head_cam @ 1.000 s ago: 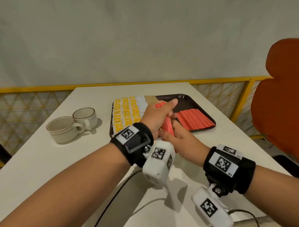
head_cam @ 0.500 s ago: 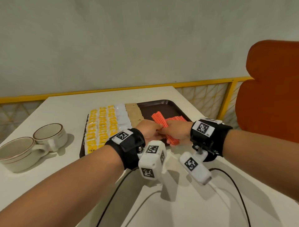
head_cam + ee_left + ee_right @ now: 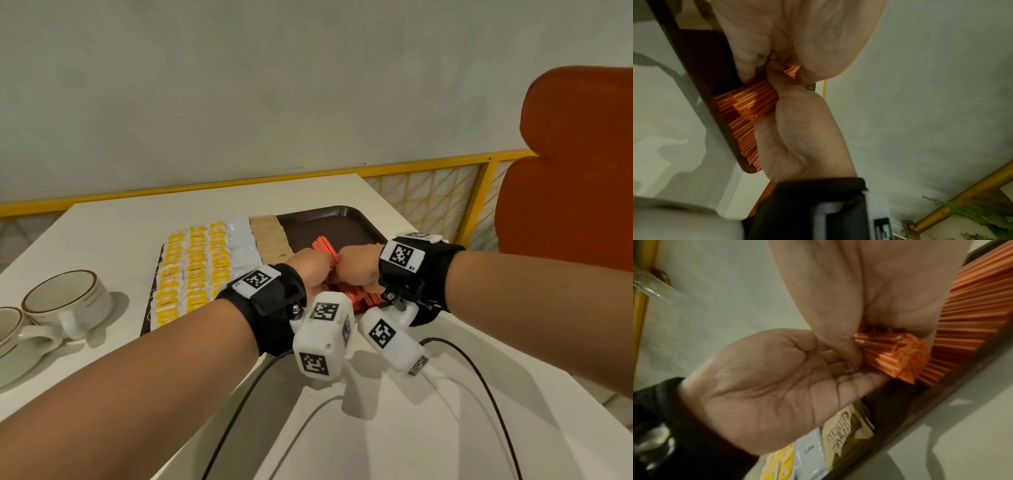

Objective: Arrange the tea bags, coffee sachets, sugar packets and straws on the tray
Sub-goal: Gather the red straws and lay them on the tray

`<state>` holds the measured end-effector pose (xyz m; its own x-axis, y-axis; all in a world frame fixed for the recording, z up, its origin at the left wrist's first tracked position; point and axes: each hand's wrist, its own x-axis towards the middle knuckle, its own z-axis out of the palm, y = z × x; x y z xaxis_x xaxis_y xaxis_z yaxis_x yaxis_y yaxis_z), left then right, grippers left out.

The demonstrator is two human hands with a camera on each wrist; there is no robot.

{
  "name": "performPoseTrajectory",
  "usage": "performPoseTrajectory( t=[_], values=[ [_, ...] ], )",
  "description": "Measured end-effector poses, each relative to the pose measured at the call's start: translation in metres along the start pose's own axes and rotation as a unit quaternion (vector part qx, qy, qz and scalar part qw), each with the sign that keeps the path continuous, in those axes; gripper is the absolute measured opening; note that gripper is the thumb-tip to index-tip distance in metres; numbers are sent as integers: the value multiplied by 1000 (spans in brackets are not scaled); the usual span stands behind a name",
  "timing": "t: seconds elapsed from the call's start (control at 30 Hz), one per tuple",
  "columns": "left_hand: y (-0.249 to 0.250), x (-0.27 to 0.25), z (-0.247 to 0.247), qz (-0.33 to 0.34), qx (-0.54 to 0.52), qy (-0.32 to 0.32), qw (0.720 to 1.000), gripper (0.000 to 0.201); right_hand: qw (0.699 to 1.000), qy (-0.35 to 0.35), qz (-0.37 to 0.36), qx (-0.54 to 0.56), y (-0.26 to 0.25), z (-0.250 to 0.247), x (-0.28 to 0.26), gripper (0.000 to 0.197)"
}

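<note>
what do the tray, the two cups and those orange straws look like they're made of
The dark brown tray looks like moulded plastic with a dull sheen and a rounded raised rim. The two cream cups with brown rim lines look like glazed ceramic, thick-walled and softly glossy. The thin orange straws look like matte paper or plastic with crisp straight edges; the pictures do not settle which.

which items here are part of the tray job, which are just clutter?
Job:
tray
orange straws, bundle gripped by left hand and right hand
yellow tea bags
white coffee sachets
brown sugar packets

Lying about:
two cups
black cables
orange chair
</note>
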<state>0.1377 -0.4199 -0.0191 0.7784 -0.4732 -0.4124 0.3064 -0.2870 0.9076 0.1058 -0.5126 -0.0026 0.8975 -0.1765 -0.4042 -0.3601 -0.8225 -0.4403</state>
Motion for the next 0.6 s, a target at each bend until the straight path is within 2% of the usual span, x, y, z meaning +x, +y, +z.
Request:
performPoseTrajectory(
  t=[0.2, 0.27, 0.37, 0.53, 0.6],
  values=[
    [-2, 3, 4, 21, 19, 0, 1000, 26, 1000, 16, -4, 1, 1, -4, 3, 19],
    [-3, 3, 4, 21, 24, 15, 999, 27, 1000, 3, 7, -11, -1, -3, 4, 13],
    [-4, 2, 2, 27, 36, 24, 999, 28, 999, -7, 29, -21, -1, 0, 8, 18],
    [-3, 0, 4, 31, 49, 25, 998, 30, 999, 22, 8, -34, 5, 0, 10, 33],
    [-3, 0, 4, 28, 51, 27, 998, 30, 999, 33, -2, -40, 10, 0, 10, 34]
  ],
)
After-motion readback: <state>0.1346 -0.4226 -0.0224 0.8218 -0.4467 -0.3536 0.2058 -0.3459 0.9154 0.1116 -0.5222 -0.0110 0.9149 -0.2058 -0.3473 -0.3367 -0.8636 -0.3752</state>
